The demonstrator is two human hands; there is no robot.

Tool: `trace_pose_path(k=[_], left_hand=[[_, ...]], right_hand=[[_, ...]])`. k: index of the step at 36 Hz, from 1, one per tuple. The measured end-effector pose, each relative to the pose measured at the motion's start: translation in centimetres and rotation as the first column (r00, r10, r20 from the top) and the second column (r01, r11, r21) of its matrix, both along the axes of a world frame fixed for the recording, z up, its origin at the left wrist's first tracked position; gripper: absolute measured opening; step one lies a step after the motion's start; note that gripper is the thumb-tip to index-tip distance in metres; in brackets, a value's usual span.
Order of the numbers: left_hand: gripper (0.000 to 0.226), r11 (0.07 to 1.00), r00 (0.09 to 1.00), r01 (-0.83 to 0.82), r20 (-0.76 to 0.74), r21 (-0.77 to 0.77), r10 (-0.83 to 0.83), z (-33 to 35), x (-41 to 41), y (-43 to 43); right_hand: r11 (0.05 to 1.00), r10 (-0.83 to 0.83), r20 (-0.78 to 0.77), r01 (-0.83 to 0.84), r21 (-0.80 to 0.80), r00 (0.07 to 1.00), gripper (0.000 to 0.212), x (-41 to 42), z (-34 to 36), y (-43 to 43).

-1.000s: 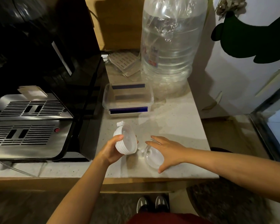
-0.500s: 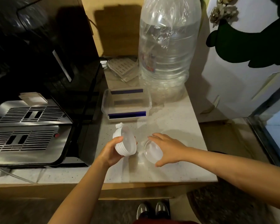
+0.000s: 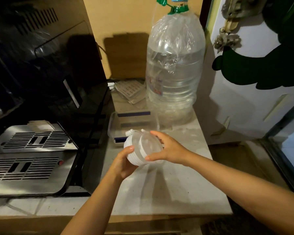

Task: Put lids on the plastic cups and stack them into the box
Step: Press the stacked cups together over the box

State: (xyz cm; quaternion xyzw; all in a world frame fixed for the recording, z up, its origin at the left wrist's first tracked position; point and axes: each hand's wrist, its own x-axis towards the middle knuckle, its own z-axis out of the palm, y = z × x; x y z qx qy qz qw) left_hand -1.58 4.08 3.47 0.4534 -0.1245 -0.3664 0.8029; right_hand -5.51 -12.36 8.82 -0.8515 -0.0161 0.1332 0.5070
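Observation:
My left hand (image 3: pixel 124 160) holds a small white ribbed plastic cup (image 3: pixel 134 154) on its side above the counter, mouth facing right. Against that mouth my right hand (image 3: pixel 166 148) presses a clear round lid (image 3: pixel 148 145), fingers spread around its rim. Cup and lid touch; whether the lid is seated I cannot tell. Just behind the hands a clear rectangular box (image 3: pixel 134 121) with blue clips stands open on the counter, and nothing is visible inside it.
A big water bottle (image 3: pixel 175 78) stands behind the box at the right. A black machine (image 3: pixel 46 92) with a steel drip tray (image 3: pixel 32 156) fills the left. The pale counter (image 3: pixel 173 189) ends near my body; a white door (image 3: pixel 255 107) is right.
My right hand lifted the clear lid off the counter and brought it left onto the cup's mouth. Both hands rose and moved toward the box; the camera tilted up.

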Motion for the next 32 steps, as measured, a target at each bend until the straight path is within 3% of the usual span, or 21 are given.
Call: trace_pose_path(k=[4,12,20,32], left_hand=[[0.082,1.0,1.0,-0.017,0.004,-0.005,0.017,0.9,0.4,-0.5],[0.092,0.998,0.998,-0.055,-0.019,-0.007,0.055,1.8,1.4,-0.9],[0.091,0.999,0.999,-0.049,-0.003,0.006,0.049,2.2,2.4,-1.2],[0.08,1.0,0.999,-0.02,0.037,-0.021,0.021,2.2,4.2,-1.9]], right_hand=[[0.995,-0.005,0.019,0.003,0.097,1.0,0.07,0.8,0.4,0.4],[0.99,0.016,0.058,-0.024,0.136,0.998,0.058,2.2,1.1,0.7],[0.99,0.046,0.028,-0.049,0.134,0.999,0.064,3.0,1.9,0.4],[0.997,0.068,0.021,-0.069,0.023,0.997,0.097,4.9,1.8,-0.4]])
